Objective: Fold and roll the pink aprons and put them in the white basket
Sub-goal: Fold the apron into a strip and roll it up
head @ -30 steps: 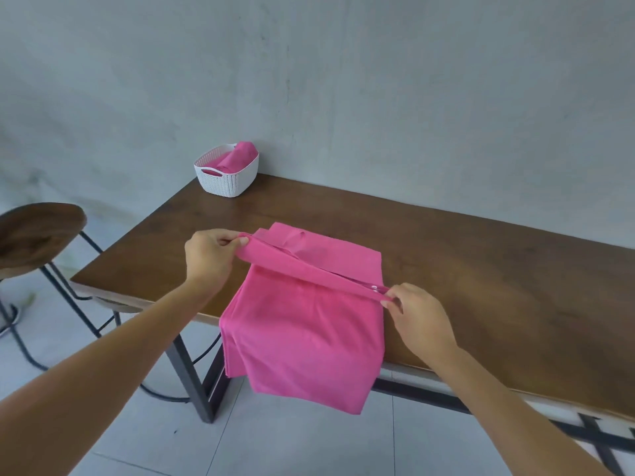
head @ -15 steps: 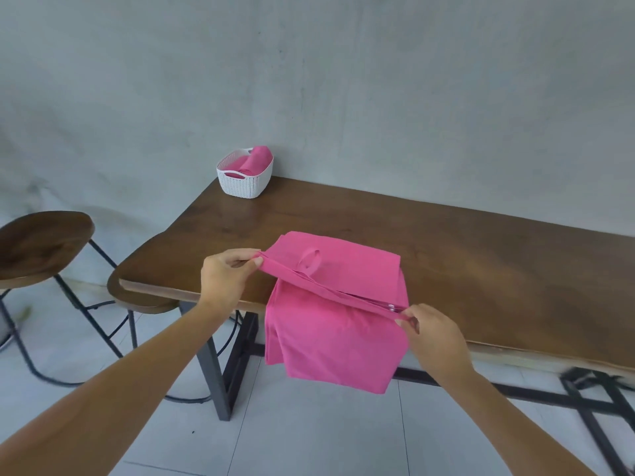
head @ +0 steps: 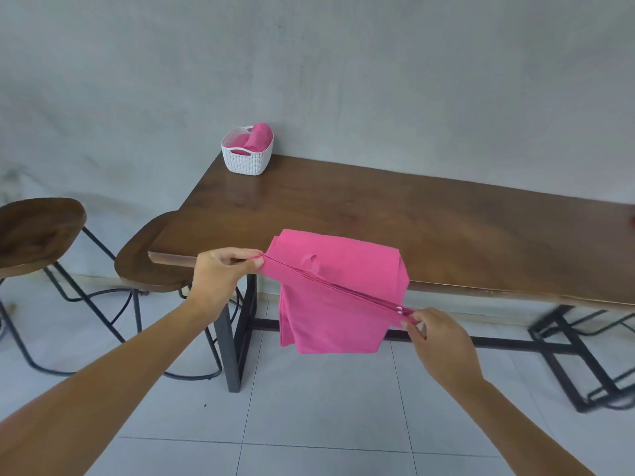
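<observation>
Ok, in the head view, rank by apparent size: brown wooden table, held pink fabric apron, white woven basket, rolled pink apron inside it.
1. brown wooden table
2. held pink fabric apron
3. white woven basket
4. rolled pink apron
Basket sits farther off, so looks undersized.

2 hands point(head: 220, 273) point(head: 443, 341), 1 held apron point(head: 336, 269), 1 basket point(head: 245, 163), 2 stools point(head: 37, 228) point(head: 147, 266).
</observation>
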Available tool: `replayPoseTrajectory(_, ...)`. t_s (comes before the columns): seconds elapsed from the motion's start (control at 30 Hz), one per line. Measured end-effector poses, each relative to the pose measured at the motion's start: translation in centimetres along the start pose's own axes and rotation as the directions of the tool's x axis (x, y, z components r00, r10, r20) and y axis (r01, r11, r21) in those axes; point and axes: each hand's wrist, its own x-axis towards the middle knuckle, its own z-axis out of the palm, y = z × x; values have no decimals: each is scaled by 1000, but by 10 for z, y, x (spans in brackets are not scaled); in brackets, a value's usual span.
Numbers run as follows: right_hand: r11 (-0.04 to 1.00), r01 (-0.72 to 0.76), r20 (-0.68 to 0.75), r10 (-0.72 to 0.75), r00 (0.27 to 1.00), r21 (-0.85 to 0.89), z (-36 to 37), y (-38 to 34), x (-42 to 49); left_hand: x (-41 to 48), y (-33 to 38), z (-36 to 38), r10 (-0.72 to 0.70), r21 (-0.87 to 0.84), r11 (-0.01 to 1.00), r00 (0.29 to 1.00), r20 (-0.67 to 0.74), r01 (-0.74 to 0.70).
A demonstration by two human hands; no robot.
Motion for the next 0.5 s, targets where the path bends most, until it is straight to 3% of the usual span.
replayPoseTrajectory(0.3,993,100,-160,-109,981,-59,-50,-27,27,6,35,-29,51,66,996,994,94,-57)
replayPoseTrajectory(0.5,994,89,-166,-97,981,-59,-52,-31,27,-2,36,-31,48,69,996,994,97,-55)
